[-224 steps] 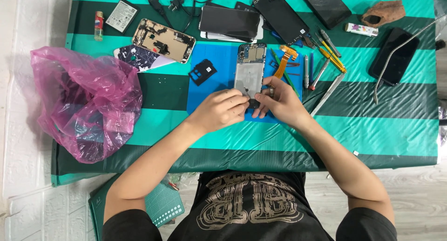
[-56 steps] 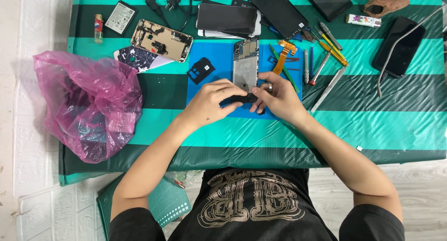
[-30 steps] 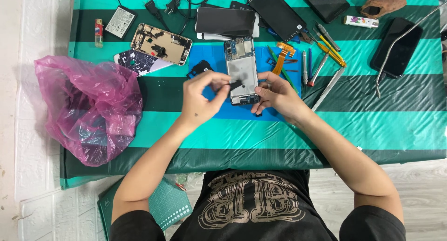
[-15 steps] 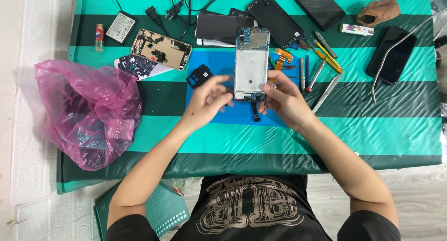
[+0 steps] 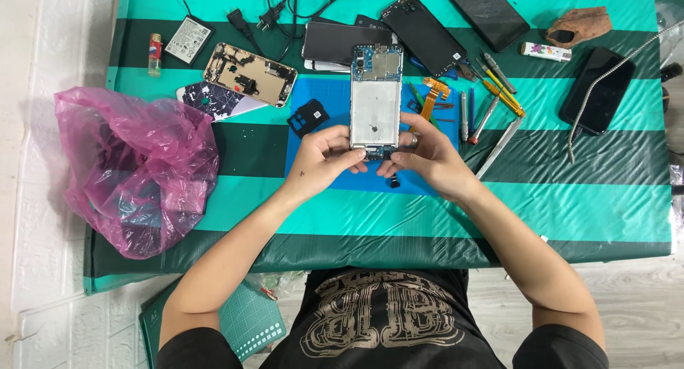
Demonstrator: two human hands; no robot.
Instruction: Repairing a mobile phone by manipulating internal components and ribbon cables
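Opened phone frame (image 5: pixel 375 102), upright over blue mat (image 5: pixel 442 177) on worktop (image 5: pixel 598 198); left hand (image 5: pixel 322 161) fingers curled, pinching lower left edge; right hand (image 5: pixel 426 157) likewise gripping lower right corner

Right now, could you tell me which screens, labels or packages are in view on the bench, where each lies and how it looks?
Battery: far left, white label, black edge.
Small tube: left of battery, red and yellow label.
Dark phone: top middle, black screen, tilted.
Second phone: top right, black screen.
Third phone: right side, black screen.
Lighter: near the top right, white, patterned wrap.
Plastic bag: left, crumpled, pink.
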